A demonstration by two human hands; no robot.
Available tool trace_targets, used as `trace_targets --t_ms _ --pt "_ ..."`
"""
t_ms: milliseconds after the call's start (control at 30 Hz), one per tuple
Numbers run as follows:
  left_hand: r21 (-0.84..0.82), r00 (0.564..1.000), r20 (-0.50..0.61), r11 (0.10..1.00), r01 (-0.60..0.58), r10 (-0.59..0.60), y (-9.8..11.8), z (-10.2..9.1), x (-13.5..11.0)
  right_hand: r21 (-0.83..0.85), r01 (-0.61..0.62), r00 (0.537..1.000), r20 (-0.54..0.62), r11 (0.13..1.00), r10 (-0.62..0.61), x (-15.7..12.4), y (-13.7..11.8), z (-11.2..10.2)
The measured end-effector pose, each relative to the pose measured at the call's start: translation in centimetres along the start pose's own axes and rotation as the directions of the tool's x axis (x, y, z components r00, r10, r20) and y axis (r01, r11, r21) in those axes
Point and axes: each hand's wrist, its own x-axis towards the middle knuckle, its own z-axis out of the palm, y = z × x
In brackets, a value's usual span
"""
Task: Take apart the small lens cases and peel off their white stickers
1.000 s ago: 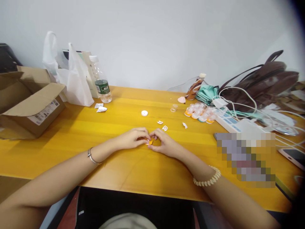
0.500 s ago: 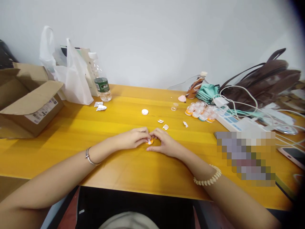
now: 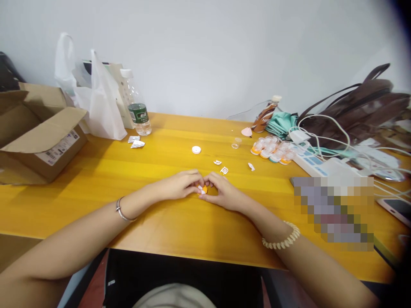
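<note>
Right hand [image 3: 224, 193]: thumb drawn in toward the orange-and-white piece [image 3: 204, 188] since half a second ago; curled at its right side, grip can't tell. Left hand [image 3: 183, 185] pinches that piece, table middle. Looks partway: whether its parts are fitted can't tell; wheel-like piece [image 3: 224, 170], white disc [image 3: 196, 149] lie loose, far side. Near table edge [image 3: 192, 256] well apart; most room left, short of cardboard box [image 3: 69, 156]; power strip [image 3: 308, 161] bounds right.
</note>
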Motion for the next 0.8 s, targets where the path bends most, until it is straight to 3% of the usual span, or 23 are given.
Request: trace_targets --t_ms 367,667,800 --pt "-0.064 0.992 -0.03 0.991 0.121 -0.123 -0.08 0.09 0.15 0.001 -0.012 1.0 0.017 1.0 0.012 -0.03 -0.15 -0.22" --pt "-0.115 0.994 -0.052 0.989 0.089 -0.095 -0.55 0.27 -0.04 -0.004 -0.017 0.999 0.026 1.0 0.017 -0.09 -0.26 -0.32" --pt "-0.174 0.987 -0.042 0.974 0.146 -0.155 -0.45 0.14 0.07 0.003 -0.014 1.0 0.023 1.0 0.014 -0.11 -0.11 -0.31"
